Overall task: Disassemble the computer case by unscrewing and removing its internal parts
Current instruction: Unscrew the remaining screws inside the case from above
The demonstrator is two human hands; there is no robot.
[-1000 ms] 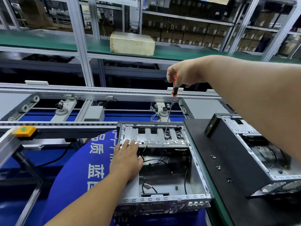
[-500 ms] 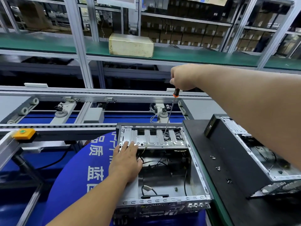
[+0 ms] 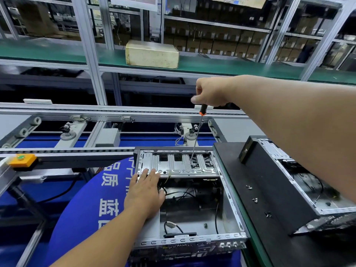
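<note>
Slippage threatens: right hand [image 3: 210, 92] clenches long screwdriver [image 3: 196, 138] steeply onto drive cage [image 3: 179, 163] (left hand [image 3: 145, 191] flat, steadying); tip may cam out.

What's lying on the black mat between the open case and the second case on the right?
In the head view, small loose screws lie scattered on the black mat, between the open case and the second case.

An electronics factory assembly line. Aluminium-framed workbenches with green mats [image 3: 221, 64] flank a roller conveyor track [image 3: 77, 112], with an orange stop button [image 3: 22, 159] at its edge. Behind, metal racks [image 3: 215, 27] hold rows of cardboard boxes [image 3: 221, 45], and opened computer cases [image 3: 192, 189] sit on the bench.
</note>
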